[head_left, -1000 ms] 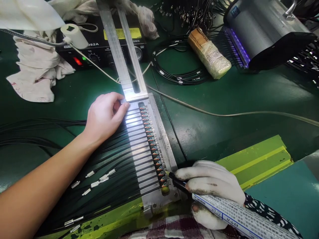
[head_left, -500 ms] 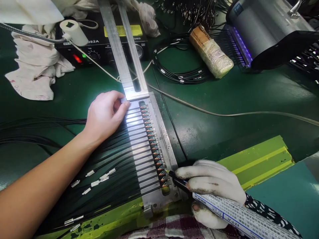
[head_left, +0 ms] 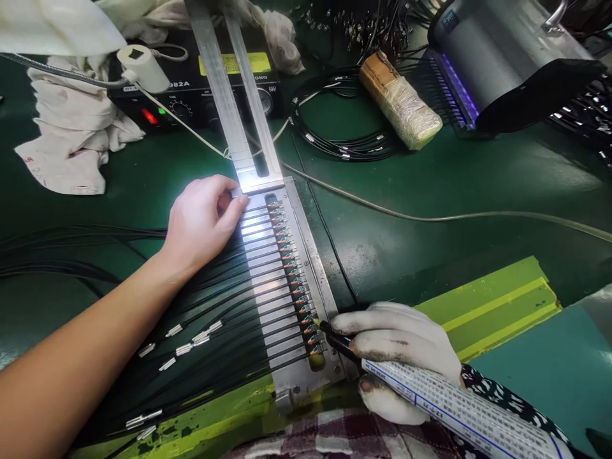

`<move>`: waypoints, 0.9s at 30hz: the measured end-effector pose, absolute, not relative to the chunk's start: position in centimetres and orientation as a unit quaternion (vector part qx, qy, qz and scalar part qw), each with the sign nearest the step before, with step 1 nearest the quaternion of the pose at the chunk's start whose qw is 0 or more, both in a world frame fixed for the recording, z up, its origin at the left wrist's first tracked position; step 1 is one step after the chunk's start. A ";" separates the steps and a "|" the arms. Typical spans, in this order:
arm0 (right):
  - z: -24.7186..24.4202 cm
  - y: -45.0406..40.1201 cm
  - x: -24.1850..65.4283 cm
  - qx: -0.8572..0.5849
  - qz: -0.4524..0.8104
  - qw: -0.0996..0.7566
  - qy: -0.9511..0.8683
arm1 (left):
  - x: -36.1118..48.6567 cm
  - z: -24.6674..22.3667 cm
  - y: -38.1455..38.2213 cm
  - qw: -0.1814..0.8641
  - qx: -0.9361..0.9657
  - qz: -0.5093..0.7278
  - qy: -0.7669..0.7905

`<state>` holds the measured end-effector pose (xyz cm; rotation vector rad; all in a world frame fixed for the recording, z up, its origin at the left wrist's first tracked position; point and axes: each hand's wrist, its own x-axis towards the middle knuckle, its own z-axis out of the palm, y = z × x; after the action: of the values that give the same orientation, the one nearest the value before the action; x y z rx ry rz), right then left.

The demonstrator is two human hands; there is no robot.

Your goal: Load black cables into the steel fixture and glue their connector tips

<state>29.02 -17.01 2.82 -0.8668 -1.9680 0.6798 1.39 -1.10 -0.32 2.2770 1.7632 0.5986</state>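
A metal fixture [head_left: 280, 287] lies on the green mat, bearing a row of black cables [head_left: 272, 298] whose stripped ends show small coloured wires over a slot. My bare left hand [head_left: 203, 217] pinches the fixture's upper left edge, beside the hinged slotted metal frame [head_left: 248, 127]. In my gloved right hand [head_left: 401, 350] is a white printed tube [head_left: 449, 398] with a black nozzle. Its tip sits at the wire ends near the lower part of the row.
Behind stand a black control box [head_left: 191, 105] and a wrapped block [head_left: 401, 102] by coiled cables [head_left: 344, 150]. A grey lamp housing [head_left: 497, 64] glows purple at the back right. A thin hose [head_left: 406, 218] crosses the mat. Crumpled cloth [head_left: 71, 127] lies back left.
My right hand and the tube have shifted slightly left and up, with the nozzle tip a little higher along the row. My left hand has stayed at the fixture edge.
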 end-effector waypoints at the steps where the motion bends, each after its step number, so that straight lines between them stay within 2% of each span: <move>1: 2.8 -17.0 29.1 -0.346 0.270 0.430 -0.789 | 1.4 -0.3 -1.1 0.099 0.771 0.203 0.596; 8: 3.0 -18.0 29.8 -0.332 0.255 0.458 -0.784 | 1.3 -0.4 -1.0 0.091 0.774 0.205 0.592; 17: 2.8 -18.8 29.6 -0.346 0.270 0.403 -0.803 | 1.4 -0.6 -0.9 0.091 0.773 0.214 0.590; 27: 3.0 -18.3 29.2 -0.348 0.267 0.415 -0.797 | 1.2 -0.5 -0.9 0.090 0.773 0.214 0.590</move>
<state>29.20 -18.31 3.02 -0.8748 -2.0026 0.6696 1.23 -0.93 -0.54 2.2980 1.7554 0.6353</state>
